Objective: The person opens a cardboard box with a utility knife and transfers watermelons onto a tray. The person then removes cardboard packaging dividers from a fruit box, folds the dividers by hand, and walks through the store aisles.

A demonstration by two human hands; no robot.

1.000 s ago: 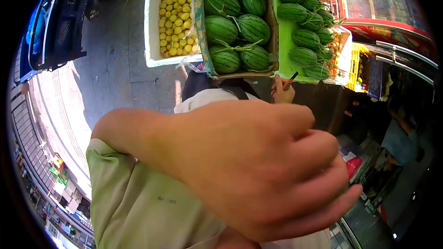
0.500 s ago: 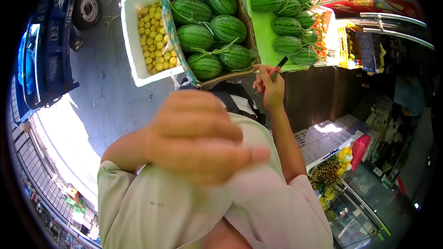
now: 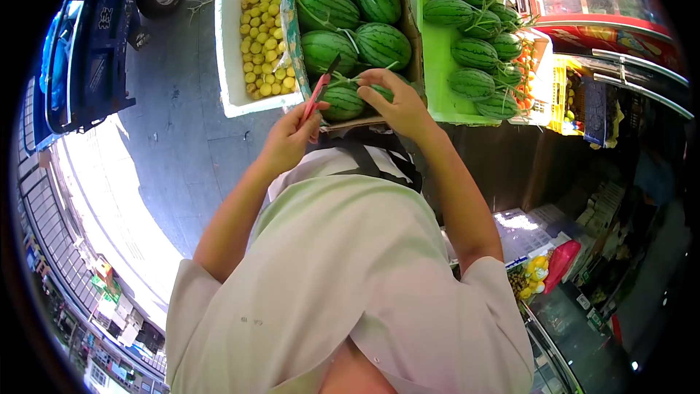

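Observation:
My left hand (image 3: 295, 138) is closed round the red handle of a knife (image 3: 319, 95), whose dark blade points up and away over the watermelons. Close by on the right, my right hand (image 3: 399, 107) has its thumb and index finger pinched at a watermelon stem (image 3: 343, 83). Beneath both hands is the nearest watermelon (image 3: 341, 104), striped green and partly hidden. It lies with several other watermelons (image 3: 383, 45) in a cardboard box (image 3: 416, 36).
A white foam box (image 3: 229, 66) of small yellow fruit (image 3: 262, 40) stands left of the cardboard box. To the right are a bright green crate (image 3: 437, 95) with smaller watermelons (image 3: 471, 83) and a yellow crate (image 3: 560, 95). A blue vehicle (image 3: 91, 58) stands at far left.
My left hand has dropped from close before the camera to the box and now holds the knife, which was in my right hand. My right hand has moved left to the stem.

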